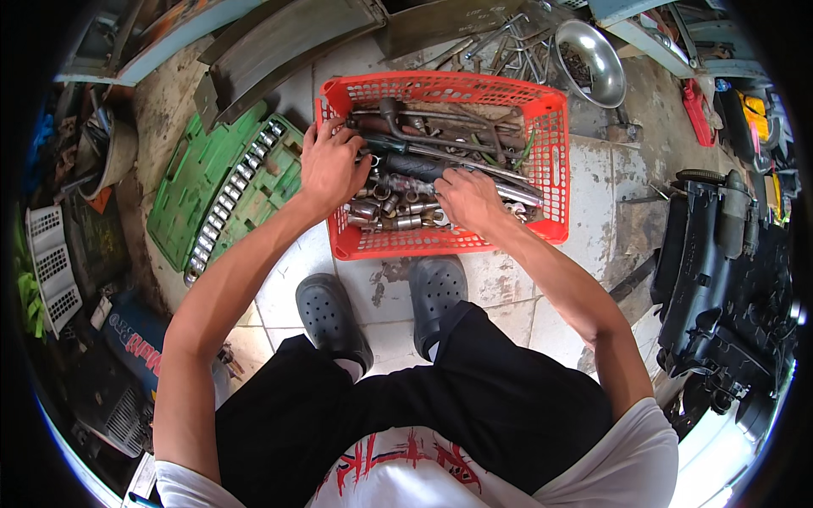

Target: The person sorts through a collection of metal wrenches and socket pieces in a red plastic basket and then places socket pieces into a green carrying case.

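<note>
A red plastic basket (444,244) full of hand tools and sockets stands on the floor before me. At its left end my left hand (335,162) lies over the tools near a dark screwdriver handle (386,145); its fingertips are partly hidden, so its hold is unclear. My right hand (468,197) reaches into the middle, fingers curled down beside a black ribbed grip (415,167); whether it grips anything cannot be seen. An L-shaped wrench (397,127) lies toward the back. Loose sockets (406,222) lie in the near part of the basket.
Left of the basket, an open green socket case (184,190) holds a row of chrome sockets (223,204). Behind are metal wrenches and rods (524,51) and a steel bowl (600,70). Black machine parts (705,279) stand at right, a white plastic basket (54,270) at left.
</note>
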The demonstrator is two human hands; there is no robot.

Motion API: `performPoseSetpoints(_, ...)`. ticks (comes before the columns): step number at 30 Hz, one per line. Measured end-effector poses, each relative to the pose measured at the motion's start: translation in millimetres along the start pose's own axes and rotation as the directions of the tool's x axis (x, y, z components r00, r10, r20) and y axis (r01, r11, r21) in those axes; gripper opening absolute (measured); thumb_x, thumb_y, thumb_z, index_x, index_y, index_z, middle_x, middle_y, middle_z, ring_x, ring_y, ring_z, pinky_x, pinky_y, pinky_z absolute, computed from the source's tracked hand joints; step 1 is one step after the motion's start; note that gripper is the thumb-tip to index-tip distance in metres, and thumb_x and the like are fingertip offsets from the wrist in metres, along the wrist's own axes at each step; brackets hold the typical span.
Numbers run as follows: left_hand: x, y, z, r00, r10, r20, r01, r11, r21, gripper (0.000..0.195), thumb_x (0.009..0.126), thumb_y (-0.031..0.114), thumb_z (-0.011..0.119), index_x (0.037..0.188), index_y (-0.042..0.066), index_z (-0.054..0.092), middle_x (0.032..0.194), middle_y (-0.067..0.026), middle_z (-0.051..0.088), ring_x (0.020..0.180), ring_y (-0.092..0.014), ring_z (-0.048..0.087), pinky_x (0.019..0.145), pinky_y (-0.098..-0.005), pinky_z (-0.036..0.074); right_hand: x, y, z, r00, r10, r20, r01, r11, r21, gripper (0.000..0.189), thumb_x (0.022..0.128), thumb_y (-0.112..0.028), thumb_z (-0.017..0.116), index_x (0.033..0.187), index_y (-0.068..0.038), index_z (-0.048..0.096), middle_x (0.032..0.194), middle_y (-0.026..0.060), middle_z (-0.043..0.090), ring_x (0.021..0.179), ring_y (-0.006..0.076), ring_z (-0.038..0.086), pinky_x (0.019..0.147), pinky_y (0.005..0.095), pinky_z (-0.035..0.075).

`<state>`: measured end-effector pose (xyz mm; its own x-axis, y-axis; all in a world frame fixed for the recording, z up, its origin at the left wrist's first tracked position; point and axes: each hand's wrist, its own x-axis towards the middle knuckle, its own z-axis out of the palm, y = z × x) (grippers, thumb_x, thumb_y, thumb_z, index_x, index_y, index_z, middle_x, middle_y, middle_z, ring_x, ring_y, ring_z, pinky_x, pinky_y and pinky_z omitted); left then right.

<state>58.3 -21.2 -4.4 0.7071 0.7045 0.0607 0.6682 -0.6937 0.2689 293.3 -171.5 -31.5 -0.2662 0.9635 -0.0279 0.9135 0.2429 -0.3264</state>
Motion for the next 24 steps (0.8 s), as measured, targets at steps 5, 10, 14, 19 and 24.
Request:
performPoseSetpoints(5, 2.3, 3.5, 0.0, 1.000, 0.019, -0.015, -0.019, 0.999, 0.026, 0.024, 0.083, 0.025, 0.071, 0.099, 0.008, 0.075, 0.110, -0.0059, 0.070, 0.126, -0.027, 0.051, 0.107, -0.0500, 0.036, 3.6, 1.5, 6.4, 0.998, 0.046, 0.033, -0.046, 0.999, 0.004, 0.015, 0.084, -0.016, 0.069, 0.090, -0.005, 0.061, 0.086, 0.0114, 0.065, 0.087, 0.0326, 0.066, 0.075, 0.0451, 0.053)
performPoseSetpoints(10, 1.9, 2.5, -0.8, 1.000, 0.003, 0.000, -0.003, 1.000, 0.023, 0.022, 0.082, 0.024, 0.072, 0.098, 0.008, 0.074, 0.110, -0.0044, 0.070, 0.125, -0.029, 0.052, 0.107, -0.0483, 0.037, 10.8, -3.7, -8.6, 0.995, 0.062, 0.079, -0.067, 0.996, 0.057, 0.019, 0.086, -0.019, 0.069, 0.097, -0.006, 0.062, 0.090, 0.0111, 0.066, 0.090, 0.0316, 0.067, 0.077, 0.0446, 0.053)
performPoseSetpoints(14, 1.7, 2.2, -0.6, 1.000, -0.001, 0.014, 0.000, 1.000, 0.024, 0.021, 0.082, 0.024, 0.072, 0.097, 0.009, 0.074, 0.109, -0.0041, 0.070, 0.124, -0.028, 0.052, 0.106, -0.0473, 0.038, 9.6, -7.1, -7.0, 1.000, -0.011, -0.024, 0.012, 1.000, 0.028, 0.030, 0.086, -0.026, 0.071, 0.107, -0.008, 0.060, 0.098, 0.0112, 0.067, 0.093, 0.0310, 0.066, 0.081, 0.0447, 0.052)
performPoseSetpoints(19, 1.0, 2.4, -0.3, 1.000, 0.007, -0.008, -0.007, 1.000, 0.000, 0.020, 0.081, 0.023, 0.073, 0.095, 0.009, 0.074, 0.110, -0.0033, 0.070, 0.122, -0.028, 0.053, 0.103, -0.0454, 0.040, 20.9, -11.2, 1.9, 1.000, 0.008, -0.003, -0.008, 0.999, -0.037, 0.037, 0.084, -0.033, 0.074, 0.107, -0.009, 0.059, 0.096, 0.0100, 0.066, 0.095, 0.0301, 0.065, 0.085, 0.0443, 0.051)
performPoseSetpoints(24, -0.5, -1.6, -1.3, 0.999, 0.043, -0.028, -0.046, 0.996, -0.081, 0.019, 0.081, 0.023, 0.074, 0.094, 0.010, 0.074, 0.112, -0.0030, 0.068, 0.121, -0.028, 0.053, 0.101, -0.0439, 0.042, 23.4, -18.0, 6.0, 0.994, 0.106, 0.011, -0.105, 0.992, -0.075, 0.039, 0.085, -0.033, 0.074, 0.110, -0.008, 0.058, 0.093, 0.0107, 0.068, 0.093, 0.0301, 0.067, 0.083, 0.0446, 0.051)
